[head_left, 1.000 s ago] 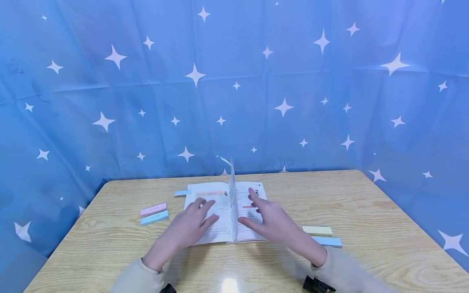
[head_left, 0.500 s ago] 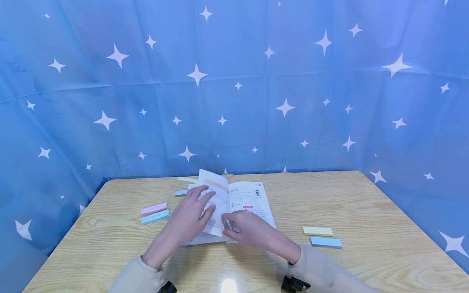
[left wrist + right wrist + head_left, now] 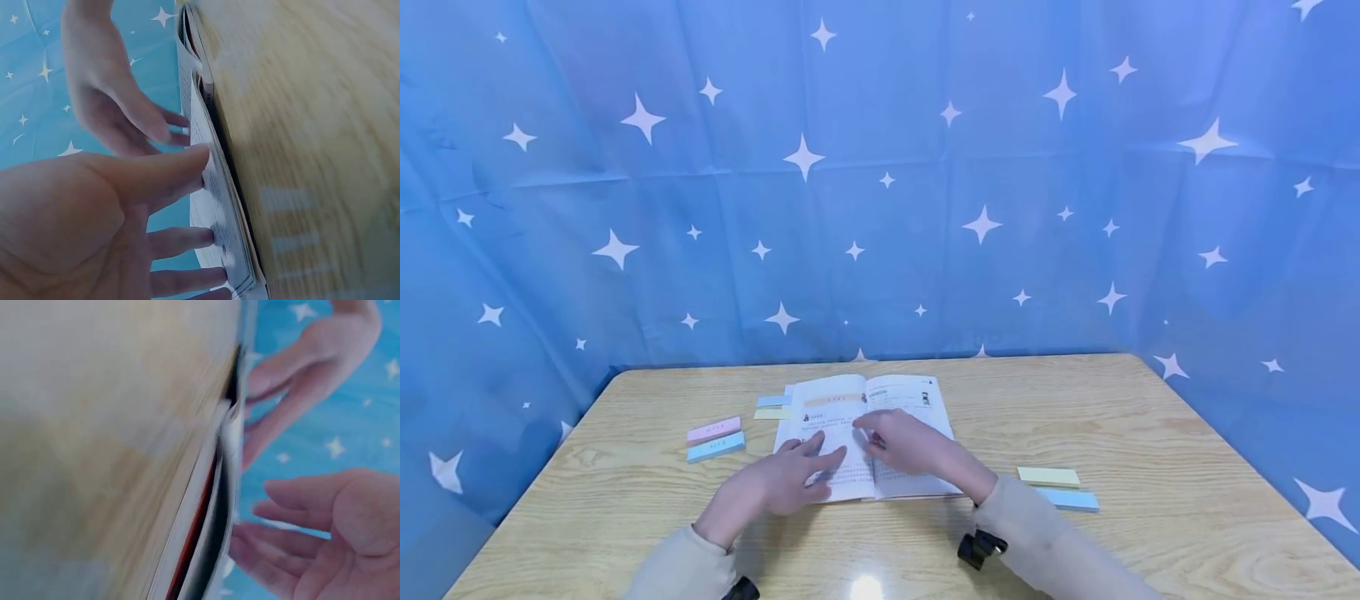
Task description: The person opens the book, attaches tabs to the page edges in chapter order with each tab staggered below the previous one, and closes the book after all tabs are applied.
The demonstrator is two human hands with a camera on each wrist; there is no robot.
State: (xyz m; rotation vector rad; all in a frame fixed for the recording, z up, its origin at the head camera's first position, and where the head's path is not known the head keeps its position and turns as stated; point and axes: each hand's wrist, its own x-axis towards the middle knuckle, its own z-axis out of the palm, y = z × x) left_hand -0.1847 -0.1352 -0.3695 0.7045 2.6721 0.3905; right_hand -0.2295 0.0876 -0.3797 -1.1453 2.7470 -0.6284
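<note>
An open book (image 3: 895,393) with printed pages lies on the wooden table in the head view. My left hand (image 3: 786,477) rests its spread fingers on the lower left page. My right hand (image 3: 910,442) reaches over the right page, index finger extended to the left page near the spine. A blue sticky tab (image 3: 773,401) and a yellow sticky tab (image 3: 772,413) stick out from the book's left edge. In the left wrist view, the left fingertips (image 3: 203,237) touch the page. Loosely bent, the right fingers (image 3: 281,540) hold nothing in the right wrist view.
Left of the book lie a pink sticky-note pad (image 3: 713,430) and a blue one (image 3: 716,447). A yellow pad (image 3: 1048,477) and another blue pad (image 3: 1069,500) lie to the right. Behind the table (image 3: 865,550) hangs a blue star-printed curtain (image 3: 880,208).
A page that stood upright has swung left and now lies flat, its yellow tab beside the blue one. My right hand moved left to the spine; my left hand slid down a little.
</note>
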